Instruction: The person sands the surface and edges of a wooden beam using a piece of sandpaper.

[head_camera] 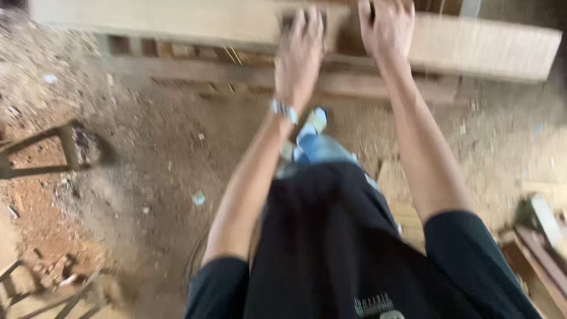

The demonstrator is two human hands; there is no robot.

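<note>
Timber beam [484,44], long and pale, lies across the far side of the scene, resting on a low wooden frame [366,85] of slats just nearer to us. Our left hand [300,56] lies flat on the beam's near edge, fingers [307,29] spread and stretched forward; a small dark block [289,22] seems to sit under the fingertips, though the blur keeps us from telling whether we grip it. Our right hand [387,26] rests just beside it to the right, palm down on the beam, fingers reaching over the far edge and out of view, so we cannot tell how far they curl. A bracelet [283,110] circles our left wrist. Below, our shoe [313,124] stands on the sawdust-covered floor [165,147]. A metal stand [65,145] sits at the left, and stacked planks [543,236] lie at the near right
</note>
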